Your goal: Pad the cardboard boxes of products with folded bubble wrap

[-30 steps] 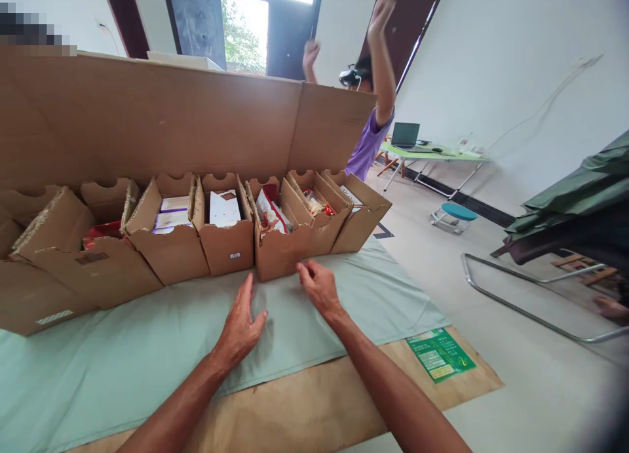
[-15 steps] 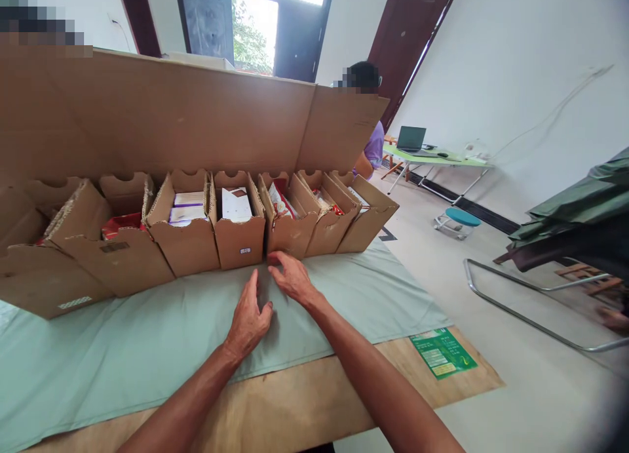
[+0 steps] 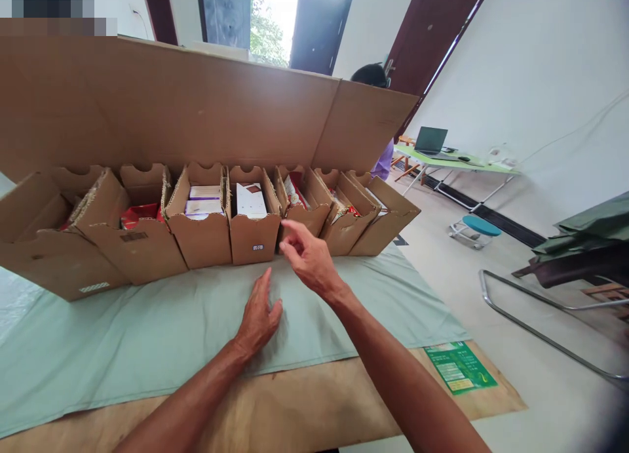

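In the head view, seven cardboard boxes [image 3: 201, 246] are seen ranged side by side across the tabletop [image 3: 289, 404], from near its left edge toward its right edge. Most of the surface is covered by a pale green cloth [image 3: 171, 328]; bare wood is left along the near edge. Behind the row, a tall cardboard panel [image 3: 236, 112] is stood up, and the far edge is hidden by it.

The left hand [image 3: 256, 316] is held over the cloth, between the near edge and the fourth box from the left [image 3: 253, 244]. Its fingers are stretched forward, the thumb well parted from them, and nothing is gripped.

The right hand [image 3: 308, 256] is placed before the fifth box [image 3: 314, 214], close to the fourth box's right front corner. Its fingers are half curled, a small gap being left at the tips — no object is seen in them, and whether cardboard is touched cannot be told.

A white carton [image 3: 249, 202] is held in the fourth box, a red-and-white packet [image 3: 295, 192] in the fifth, and a red packet [image 3: 139, 217] in the second. By the near right corner of the tabletop, a green printed sheet [image 3: 459, 366] is laid on the wood.
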Demonstrator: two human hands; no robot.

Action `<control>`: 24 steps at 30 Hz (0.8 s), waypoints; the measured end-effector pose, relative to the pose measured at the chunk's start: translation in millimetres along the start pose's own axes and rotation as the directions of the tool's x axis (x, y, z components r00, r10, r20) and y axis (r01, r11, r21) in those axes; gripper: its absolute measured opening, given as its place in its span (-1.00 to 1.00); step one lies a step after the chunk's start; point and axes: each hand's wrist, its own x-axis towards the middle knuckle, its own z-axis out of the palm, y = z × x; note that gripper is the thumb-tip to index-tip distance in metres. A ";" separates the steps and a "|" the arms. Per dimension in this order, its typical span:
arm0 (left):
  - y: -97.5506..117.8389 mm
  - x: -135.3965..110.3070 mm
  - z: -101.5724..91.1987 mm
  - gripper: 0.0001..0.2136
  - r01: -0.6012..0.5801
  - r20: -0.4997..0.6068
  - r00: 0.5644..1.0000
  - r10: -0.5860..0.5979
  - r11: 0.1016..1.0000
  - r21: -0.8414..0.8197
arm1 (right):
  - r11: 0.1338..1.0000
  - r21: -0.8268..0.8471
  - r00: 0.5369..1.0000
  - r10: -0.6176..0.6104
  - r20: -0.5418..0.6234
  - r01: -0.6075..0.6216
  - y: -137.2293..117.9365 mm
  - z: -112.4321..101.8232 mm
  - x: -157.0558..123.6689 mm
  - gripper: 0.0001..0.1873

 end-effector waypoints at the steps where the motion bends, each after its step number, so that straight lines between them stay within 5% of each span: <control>1: 1.1 1.5 0.3 -0.36 0.030 -0.050 0.998 -0.032 0.998 -0.047 | 0.999 -0.024 1.000 -0.022 0.012 0.022 -11.2 -1.5 13.1 -0.44; 7: -0.9 22.4 -15.0 -0.72 0.073 -0.311 0.942 -0.124 0.983 -0.171 | 0.949 -0.307 0.990 0.102 0.097 -0.068 -40.8 8.6 57.6 -0.67; 12: -14.2 39.2 -29.7 -0.78 0.104 -0.432 0.879 -0.202 0.965 -0.239 | 0.962 -0.256 0.988 0.060 -0.141 -0.095 -18.7 -12.0 31.1 -0.58; 15: -16.3 40.5 -29.7 -0.77 0.108 -0.442 0.870 -0.218 0.959 -0.261 | 0.859 -0.504 0.977 -0.028 -0.214 -0.086 -8.7 -42.7 33.6 -0.65; 19: -13.1 40.2 -30.2 -0.76 0.107 -0.445 0.869 -0.217 0.960 -0.260 | 0.592 -0.804 0.997 0.002 0.075 0.059 -6.9 -68.0 62.8 -0.61; 24: -12.9 43.4 -34.3 -0.73 0.114 -0.458 0.861 -0.221 0.962 -0.248 | 0.529 -0.831 0.961 0.098 0.259 0.170 -3.7 -71.0 79.7 -0.70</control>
